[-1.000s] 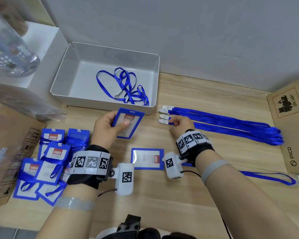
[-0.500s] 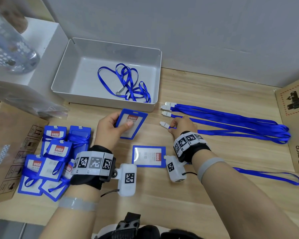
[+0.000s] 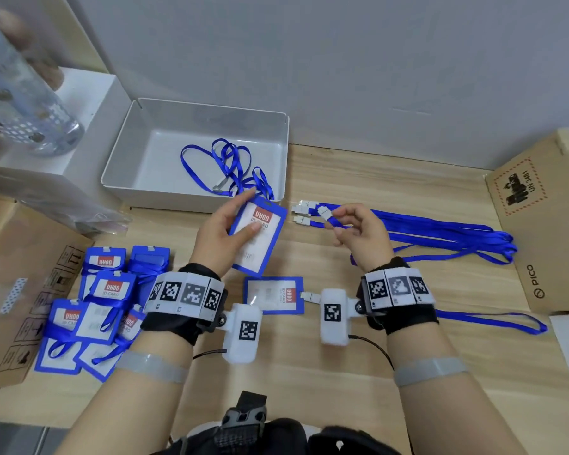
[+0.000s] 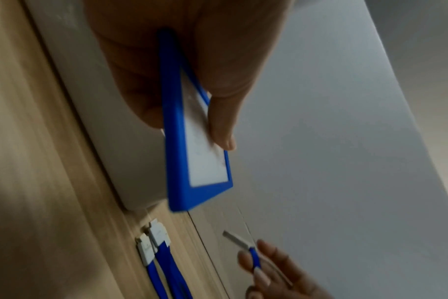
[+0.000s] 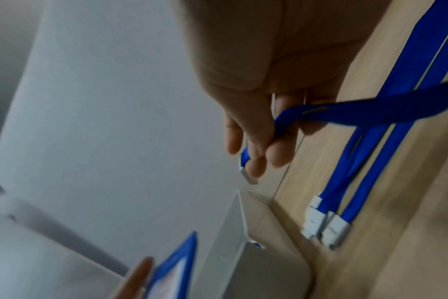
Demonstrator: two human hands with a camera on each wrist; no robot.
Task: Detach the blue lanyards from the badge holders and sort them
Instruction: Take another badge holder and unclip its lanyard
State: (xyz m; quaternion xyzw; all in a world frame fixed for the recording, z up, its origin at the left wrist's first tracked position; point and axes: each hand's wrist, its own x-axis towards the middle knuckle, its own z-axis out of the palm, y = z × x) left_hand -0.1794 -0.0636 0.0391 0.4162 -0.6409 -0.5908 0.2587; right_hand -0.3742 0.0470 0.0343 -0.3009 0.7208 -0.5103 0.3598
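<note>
Above the wooden tabletop (image 3: 391,178), the left hand (image 3: 217,238) holds a blue badge holder (image 3: 258,236) in a thumb-and-finger grip. The right hand (image 3: 362,236) pinches a detached blue lanyard (image 3: 408,254) just behind its metal clip (image 3: 324,212), beside the straightened lanyards (image 3: 440,233).

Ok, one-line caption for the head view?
Left hand holds a detached badge holder while right hand pinches a blue lanyard near its clip.
</note>
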